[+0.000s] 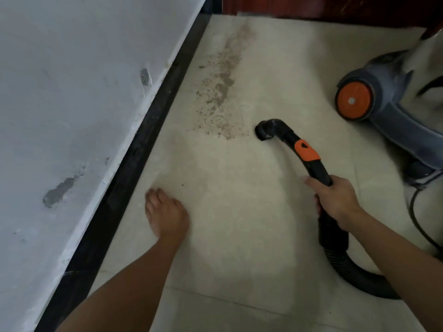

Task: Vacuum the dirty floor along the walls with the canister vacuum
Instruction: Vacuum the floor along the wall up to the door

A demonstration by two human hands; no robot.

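Note:
A strip of brown dirt (221, 85) runs along the pale tiled floor (239, 224), a short way from the black skirting board (153, 121). My right hand (335, 200) is shut on the black vacuum handle (309, 159), which has an orange slider. Its open nozzle end (263, 133) touches the floor just right of the near end of the dirt. The ribbed hose (354, 274) curves away under my right forearm. My left hand (165, 212) rests flat on the floor, fingers apart, holding nothing. The grey canister vacuum (383, 101) with an orange wheel stands at the right.
A white wall (72, 92) with chipped patches fills the left side. Dark red wood (323, 8) closes off the far end of the floor. A thin black cable (417, 219) lies on the tiles next to the canister.

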